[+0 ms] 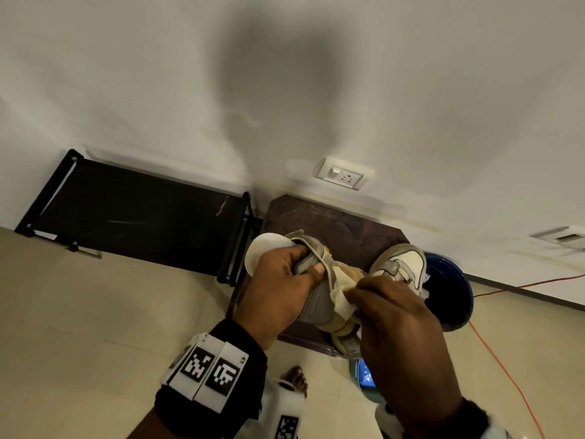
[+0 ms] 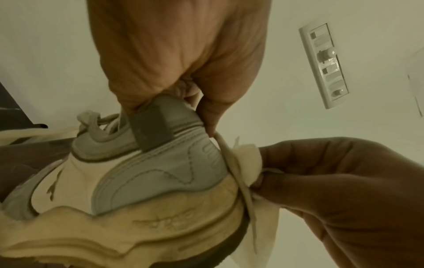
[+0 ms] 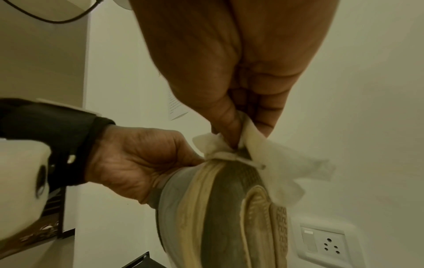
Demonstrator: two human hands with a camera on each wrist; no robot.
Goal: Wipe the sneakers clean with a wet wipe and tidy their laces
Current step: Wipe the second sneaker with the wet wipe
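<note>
My right hand pinches a folded wet wipe at the heel of a sneaker, fingers clamped on the cloth to scrub; my left hand grips the collar, holding the shoe aloft over the dark worktop. A lace trails loose; the cream midsole looks yellowed. The second sneaker waits just beside.

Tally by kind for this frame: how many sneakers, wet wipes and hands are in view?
Sneakers: 2, held sneaker and second sneaker on the stool
Wet wipes: 1, wet wipe
Hands: 2, left hand and right hand
Total: 5
</note>
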